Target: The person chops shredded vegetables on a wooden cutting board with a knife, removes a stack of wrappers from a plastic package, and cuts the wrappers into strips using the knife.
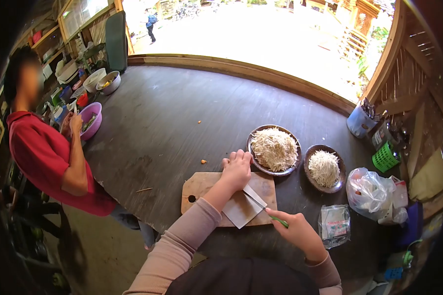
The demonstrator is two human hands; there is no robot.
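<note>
A wooden cutting board (200, 188) with a round hole lies near the table's front edge. On it sits a flat white sheet or thin stack (238, 211); I cannot tell how many layers. My left hand (237, 169) presses on its far end with bent fingers, partly hiding it. In my right hand (300, 231) is a knife (279, 220) by its green handle, the blade lying diagonally across the white material. Just beyond the board, a brown plate (251, 156) bears a heap of pale shreds (274, 147). A smaller plate (312, 180) of whiter shreds (324, 168) stands beside it.
A clear packet (334, 223) and a plastic bag (371, 189) lie at the right, near a green basket (385, 157) and a utensil container (361, 121). At the left, a person in red (49, 162) works over a purple basin (94, 118). Small scraps dot the dark table (167, 108).
</note>
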